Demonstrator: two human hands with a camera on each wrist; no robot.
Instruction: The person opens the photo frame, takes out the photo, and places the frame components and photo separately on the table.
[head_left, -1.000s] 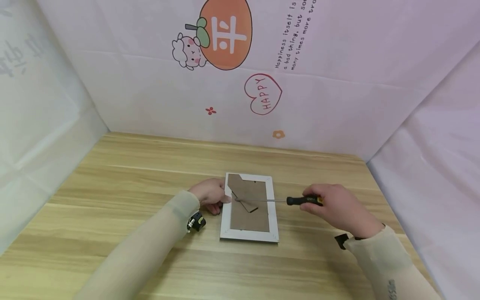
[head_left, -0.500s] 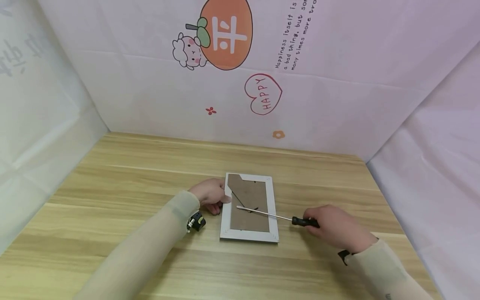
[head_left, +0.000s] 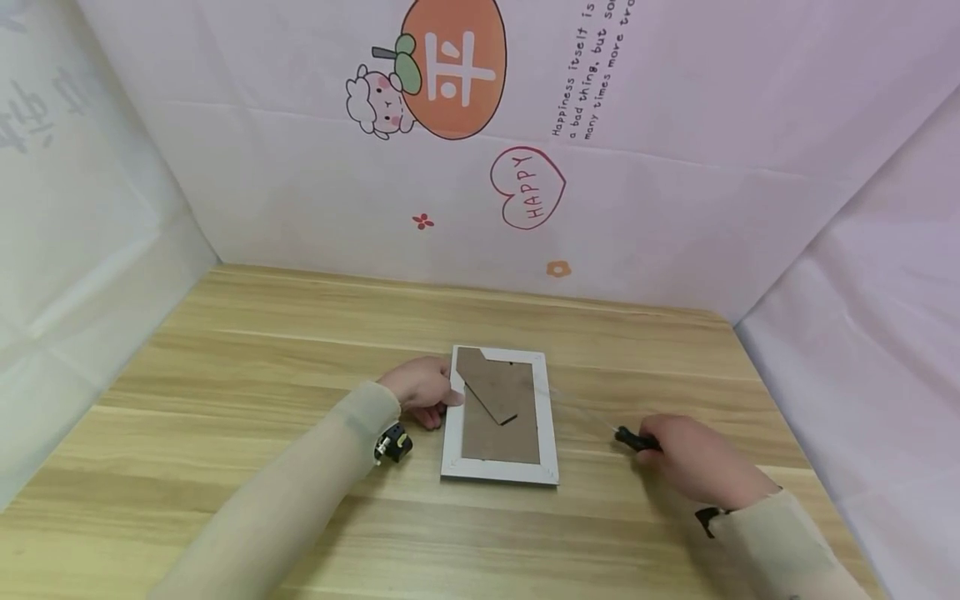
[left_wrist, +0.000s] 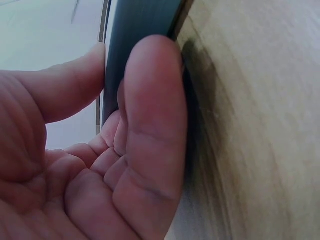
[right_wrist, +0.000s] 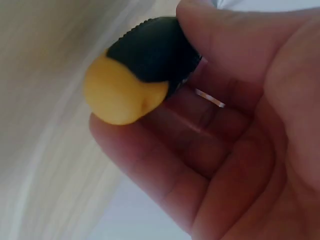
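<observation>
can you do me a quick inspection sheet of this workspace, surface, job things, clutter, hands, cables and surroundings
Surface: wood-grain table, flat.
Job's things: white frame lying back up, its brown backing board in view with a thin dark line across it; screwdriver with a black handle, yellow at its end, shaft blurred, so contact with the frame can't be told.
Clutter: nothing seen.
Hands: left hand holds the frame's left edge, thumb against it; right hand grips the screwdriver handle.
Cables: nothing seen.
Surroundings: pale back wall with printed decorations, including a red heart reading HAPPY; pale side walls.
</observation>
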